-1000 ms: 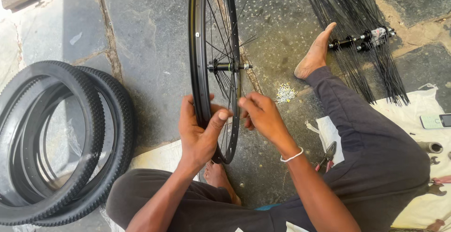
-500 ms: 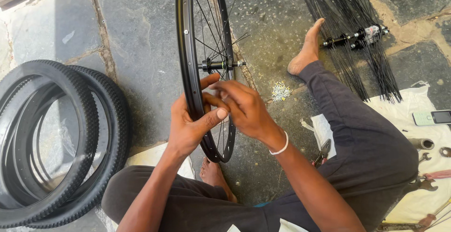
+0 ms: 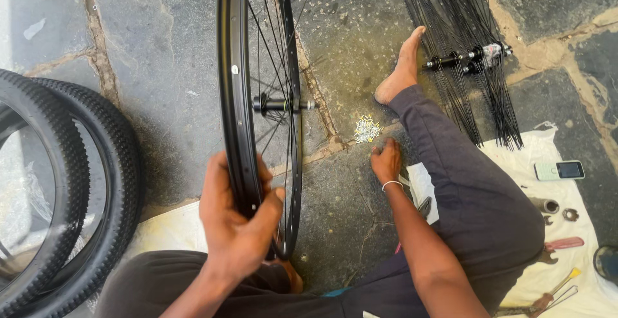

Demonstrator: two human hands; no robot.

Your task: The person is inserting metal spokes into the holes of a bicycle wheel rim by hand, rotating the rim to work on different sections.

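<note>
A black bicycle wheel rim [image 3: 226, 67] with thin spokes and a hub [image 3: 277, 105] stands upright on the stone floor between my legs. My left hand [image 3: 235, 221] grips the rim's lower part and holds it up. Off to the right, my right hand [image 3: 386, 161] is down at the floor, fingers bent, just below a small pile of silvery spoke nipples [image 3: 367, 129]. Whether it holds any of them is hidden.
Two knobby black tyres [image 3: 96, 183] lie at the left. A hub with a fan of black spokes [image 3: 470, 57] lies beyond my bare foot [image 3: 402, 70]. On a white cloth [image 3: 579, 241] at the right are a small phone [image 3: 559, 170], metal rings and hand tools.
My right hand has left the wheel and moved right and down to the floor by the nipple pile. My left hand still holds the rim.
</note>
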